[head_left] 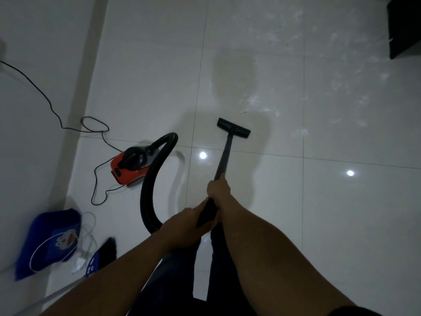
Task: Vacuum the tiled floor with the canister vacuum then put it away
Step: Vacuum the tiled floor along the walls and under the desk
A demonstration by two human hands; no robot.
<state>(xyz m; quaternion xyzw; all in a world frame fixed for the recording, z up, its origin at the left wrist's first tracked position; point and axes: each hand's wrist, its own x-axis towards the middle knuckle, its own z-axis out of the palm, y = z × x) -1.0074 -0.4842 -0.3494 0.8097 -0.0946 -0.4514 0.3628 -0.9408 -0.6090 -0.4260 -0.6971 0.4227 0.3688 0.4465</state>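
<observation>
A red and black canister vacuum (128, 166) sits on the white tiled floor (319, 201) to my left. Its black hose (148, 192) loops from the canister round to the wand (224, 156). The black floor head (233, 128) rests flat on the tiles ahead of me. My right hand (218, 189) grips the wand higher up its length. My left hand (188, 226) holds the wand's handle end just behind. White scraps of debris (319, 71) lie scattered over the tiles beyond and to the right of the head.
The vacuum's black power cord (54, 112) snakes along the wall (29, 133) on the left. A blue bag (49, 241) and white cables (87, 238) lie at the wall's foot. Dark furniture (405, 26) stands at the top right corner. My legs are below the hands.
</observation>
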